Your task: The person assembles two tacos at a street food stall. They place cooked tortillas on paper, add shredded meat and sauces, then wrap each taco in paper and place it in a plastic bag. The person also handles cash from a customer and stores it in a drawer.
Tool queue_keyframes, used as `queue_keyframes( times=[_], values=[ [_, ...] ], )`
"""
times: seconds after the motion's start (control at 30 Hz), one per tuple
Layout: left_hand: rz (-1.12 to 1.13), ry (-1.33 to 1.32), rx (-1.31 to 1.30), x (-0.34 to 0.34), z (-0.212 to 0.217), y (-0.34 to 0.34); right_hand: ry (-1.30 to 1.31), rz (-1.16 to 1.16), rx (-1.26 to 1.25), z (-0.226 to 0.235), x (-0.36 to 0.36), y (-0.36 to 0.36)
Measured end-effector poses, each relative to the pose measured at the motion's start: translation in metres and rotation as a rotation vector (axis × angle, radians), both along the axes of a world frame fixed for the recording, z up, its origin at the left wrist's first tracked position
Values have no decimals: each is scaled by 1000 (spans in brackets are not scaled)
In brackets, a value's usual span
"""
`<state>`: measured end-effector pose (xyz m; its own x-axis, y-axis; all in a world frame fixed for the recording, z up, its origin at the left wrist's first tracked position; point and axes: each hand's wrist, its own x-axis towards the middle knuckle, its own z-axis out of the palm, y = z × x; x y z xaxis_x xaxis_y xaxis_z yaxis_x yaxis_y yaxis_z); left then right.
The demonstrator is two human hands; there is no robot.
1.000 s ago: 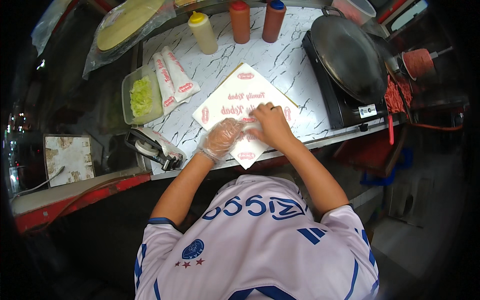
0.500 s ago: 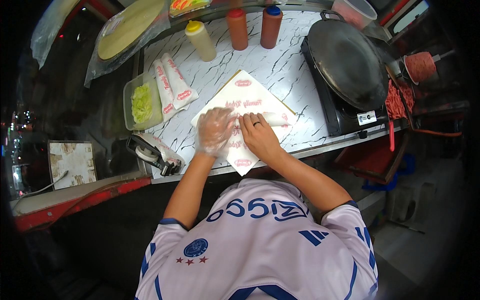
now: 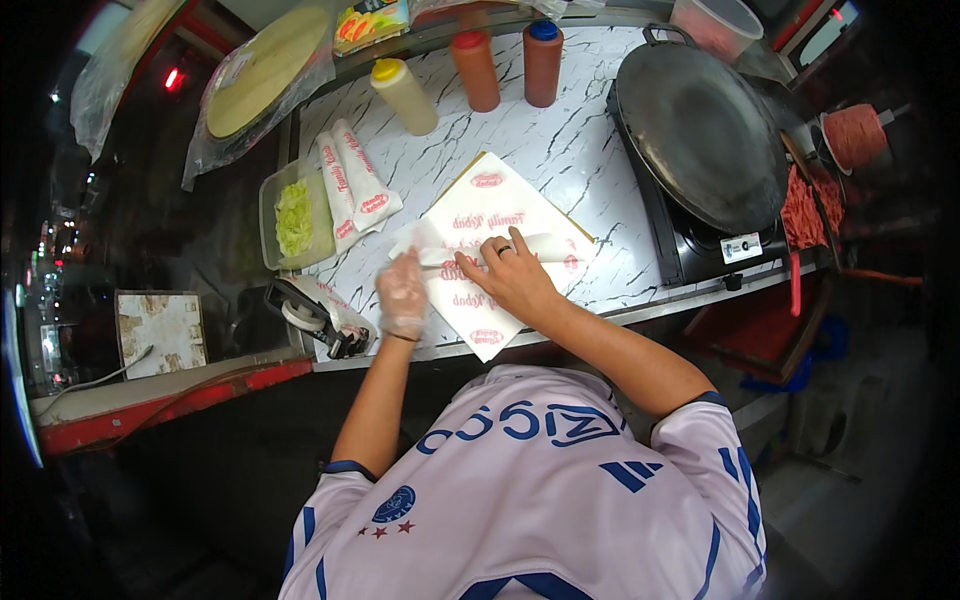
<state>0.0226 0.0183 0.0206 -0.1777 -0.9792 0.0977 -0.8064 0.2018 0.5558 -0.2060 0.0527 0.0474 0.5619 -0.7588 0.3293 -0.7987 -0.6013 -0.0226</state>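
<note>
A white wrapping paper (image 3: 497, 207) with red print lies turned cornerwise on the marble-patterned counter, with a brownish edge showing under its far side. Across its middle runs a rolled paper fold (image 3: 548, 248); anything inside is hidden. My right hand (image 3: 518, 282), bare with a dark ring, rests on this fold with its fingers apart. At the paper's left corner is my left hand (image 3: 403, 295) in a clear plastic glove, its fingers smeared by motion. Two wrapped rolls (image 3: 355, 180) lie beyond it, beside a plastic tub (image 3: 268, 235) of shredded lettuce (image 3: 294, 220).
Yellow-capped (image 3: 405, 97), red-capped (image 3: 475, 72) and blue-capped squeeze bottles (image 3: 541, 65) stand at the back. A black pan (image 3: 700, 135) sits on a stove at the right, near shredded reddish food (image 3: 808, 212). A tape dispenser (image 3: 318, 318) is at the near left.
My left hand has moved left and slightly nearer, to the paper's left corner. The fingers of my right hand have spread over the fold.
</note>
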Motion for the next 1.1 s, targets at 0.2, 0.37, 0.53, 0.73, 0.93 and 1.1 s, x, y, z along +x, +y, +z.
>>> queue_keyframes(
  times=[0.2,0.37,0.53,0.73,0.93,1.1],
  values=[
    [-386,-25,-434,-49,-13,13,-71,39,50,-8,-17,-11],
    [-482,91,89,-27,-5,-11,-27,41,14,-12,-25,-20],
    [-357,46,-110,-36,-2,-54,-117,20,-168,-13,-25,-38],
    [-204,-3,-418,-46,-2,-67,39,-45,1,-8,-26,-53],
    [-271,-68,-350,-31,-19,-40,30,-58,10,-6,-27,-63],
    [-9,-69,-224,-40,-21,-71,41,-129,61,-7,-24,-87]
  ],
)
